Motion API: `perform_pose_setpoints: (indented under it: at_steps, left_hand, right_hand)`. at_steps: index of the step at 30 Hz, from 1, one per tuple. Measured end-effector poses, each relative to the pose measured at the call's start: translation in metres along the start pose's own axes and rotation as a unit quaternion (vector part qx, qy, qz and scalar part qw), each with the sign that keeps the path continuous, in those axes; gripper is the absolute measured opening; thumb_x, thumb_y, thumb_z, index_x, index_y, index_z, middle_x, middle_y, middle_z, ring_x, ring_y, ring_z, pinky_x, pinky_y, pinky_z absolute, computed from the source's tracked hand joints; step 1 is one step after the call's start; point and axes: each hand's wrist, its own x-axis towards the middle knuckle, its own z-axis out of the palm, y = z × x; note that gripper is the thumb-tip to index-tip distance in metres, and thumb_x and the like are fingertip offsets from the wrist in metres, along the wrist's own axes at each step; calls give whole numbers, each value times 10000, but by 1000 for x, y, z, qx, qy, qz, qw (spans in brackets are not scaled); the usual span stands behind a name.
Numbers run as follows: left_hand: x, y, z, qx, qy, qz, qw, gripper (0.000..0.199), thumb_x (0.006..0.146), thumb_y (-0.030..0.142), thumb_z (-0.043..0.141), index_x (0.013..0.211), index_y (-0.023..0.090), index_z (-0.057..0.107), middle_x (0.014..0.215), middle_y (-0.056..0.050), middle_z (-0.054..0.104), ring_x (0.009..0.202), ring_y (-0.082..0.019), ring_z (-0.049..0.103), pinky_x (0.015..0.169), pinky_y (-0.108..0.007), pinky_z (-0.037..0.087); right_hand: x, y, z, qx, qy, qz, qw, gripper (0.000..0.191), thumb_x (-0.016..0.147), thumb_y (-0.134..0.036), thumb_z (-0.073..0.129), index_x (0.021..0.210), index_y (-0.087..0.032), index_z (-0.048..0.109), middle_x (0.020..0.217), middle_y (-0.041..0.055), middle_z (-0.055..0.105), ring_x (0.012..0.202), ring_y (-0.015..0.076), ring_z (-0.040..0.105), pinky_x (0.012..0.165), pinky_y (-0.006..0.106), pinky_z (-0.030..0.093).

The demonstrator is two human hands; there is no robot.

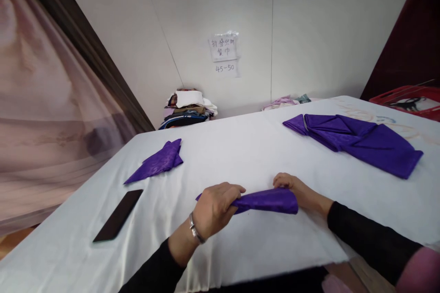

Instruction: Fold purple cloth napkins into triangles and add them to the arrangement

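Note:
A purple cloth (266,201), bunched narrow at its left part and wider at the right, is held just above the white-covered table near its front edge. My left hand (216,206), with a silver bracelet at the wrist, is wrapped round the narrow part; a small tip of cloth pokes out on its far side. At the wide right end, my right hand (290,186) grips the cloth's upper edge with bent fingers, some of them hidden behind the fabric.
A folded purple cloth (156,162) and a dark flat object (118,216) lie at left. More folded purple cloths (357,139) lie at right on the white table (220,155). Behind are a clothes stack (189,107), a wall sign (225,54) and a red basket (405,96).

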Motion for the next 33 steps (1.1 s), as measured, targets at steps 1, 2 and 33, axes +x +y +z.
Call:
perform_pose_setpoints:
  at_steps: [1, 2, 33]
  left_hand:
    - [3, -3, -4, 8, 12, 10, 1000, 175, 767, 74, 477, 865, 217, 498, 951, -3, 678, 783, -127, 622, 664, -253, 481]
    - [7, -5, -9, 19, 25, 23, 999, 165, 767, 74, 478, 854, 213, 495, 953, -13, 679, 784, -131, 620, 673, -263, 481]
    - [-7, -1, 88, 123, 48, 45, 990, 292, 869, 125, 428, 1095, 219, 586, 1153, -14, 638, 1117, -176, 534, 1010, -409, 356]
  right_hand:
    - [3, 0, -6, -9, 15, -18, 1000, 157, 717, -102, 506, 719, -199, 630, 796, 32, 639, 741, 171, 582, 660, 297, 483]
    - [7, -1, -13, -24, 39, -43, 998, 176, 736, -94, 492, 760, -204, 628, 824, 38, 638, 770, 173, 584, 686, 308, 484]
    - [-2, 16, -45, -326, 107, -229, 911, 259, 814, -58, 453, 959, -199, 614, 976, 71, 666, 927, 208, 588, 803, 410, 470]
